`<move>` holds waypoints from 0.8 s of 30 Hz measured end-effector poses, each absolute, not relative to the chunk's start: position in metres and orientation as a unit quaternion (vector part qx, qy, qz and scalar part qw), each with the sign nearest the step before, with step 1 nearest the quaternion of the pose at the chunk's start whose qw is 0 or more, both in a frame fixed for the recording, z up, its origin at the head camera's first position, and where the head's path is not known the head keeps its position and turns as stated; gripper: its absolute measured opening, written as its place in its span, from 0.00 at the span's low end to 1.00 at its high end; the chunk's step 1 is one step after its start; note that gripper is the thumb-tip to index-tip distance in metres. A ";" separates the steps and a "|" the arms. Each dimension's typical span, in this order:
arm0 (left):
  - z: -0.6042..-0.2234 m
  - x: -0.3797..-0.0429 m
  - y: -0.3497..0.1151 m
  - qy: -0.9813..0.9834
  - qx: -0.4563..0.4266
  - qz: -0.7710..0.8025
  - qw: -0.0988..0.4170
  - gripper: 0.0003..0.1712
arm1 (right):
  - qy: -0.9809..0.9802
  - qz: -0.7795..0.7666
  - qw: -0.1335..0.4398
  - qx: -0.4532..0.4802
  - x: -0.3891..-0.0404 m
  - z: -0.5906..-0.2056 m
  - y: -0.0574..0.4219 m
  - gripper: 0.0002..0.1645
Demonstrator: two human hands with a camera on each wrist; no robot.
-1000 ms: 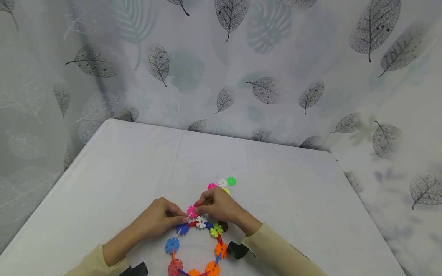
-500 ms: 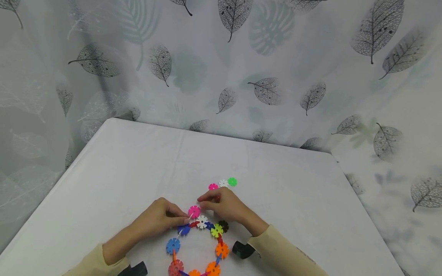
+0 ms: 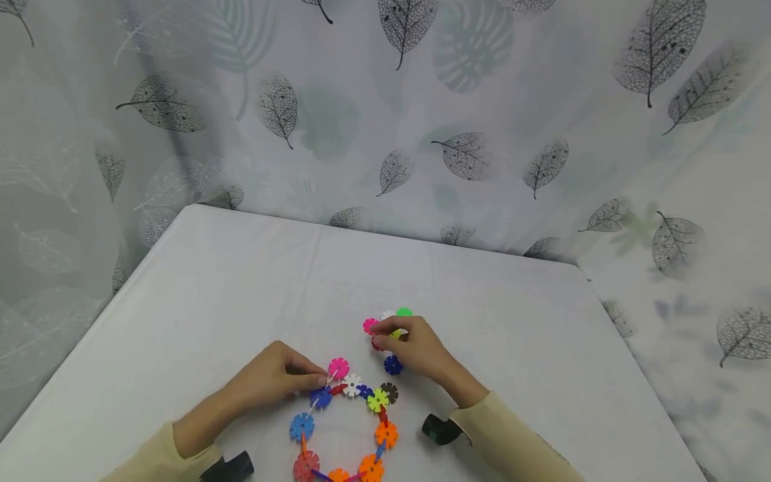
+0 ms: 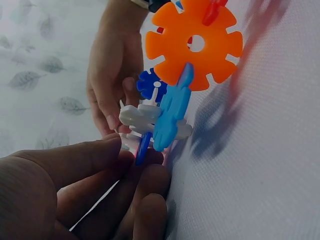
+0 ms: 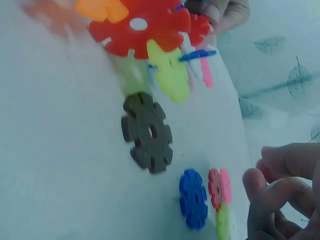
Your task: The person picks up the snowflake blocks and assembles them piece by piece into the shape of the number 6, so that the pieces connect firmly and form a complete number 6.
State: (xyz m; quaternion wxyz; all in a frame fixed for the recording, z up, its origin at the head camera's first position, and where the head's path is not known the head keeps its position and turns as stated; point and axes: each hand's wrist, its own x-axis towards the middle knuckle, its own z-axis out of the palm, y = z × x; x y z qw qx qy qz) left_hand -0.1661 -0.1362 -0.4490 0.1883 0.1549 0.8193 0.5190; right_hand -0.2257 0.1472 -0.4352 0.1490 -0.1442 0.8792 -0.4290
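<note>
Ring of plastic discs (image 3: 302,426) has left hand (image 3: 276,376) pinching its far side; right hand (image 3: 419,348), grip kinda spread, is past the ring by some loose discs (image 3: 393,365).

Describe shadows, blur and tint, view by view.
Head: dim light, no strong glare; left wrist: dark shadow on the white cloth beside the round orange notched plastic disc, leaf-printed curtain blurred behind; right wrist: bluish tint, curtain washed out.
</note>
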 end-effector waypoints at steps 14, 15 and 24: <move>-0.446 -0.168 -0.136 0.811 0.128 0.537 0.194 0.13 | 0.883 -0.464 0.073 -0.023 -0.240 -0.437 0.172 0.18; -0.446 -0.168 -0.135 0.811 0.121 0.538 0.195 0.14 | 0.883 -0.463 0.072 -0.019 -0.240 -0.436 0.172 0.19; -0.447 -0.172 -0.128 0.808 0.101 0.547 0.195 0.25 | 0.888 -0.455 0.067 -0.009 -0.246 -0.440 0.175 0.21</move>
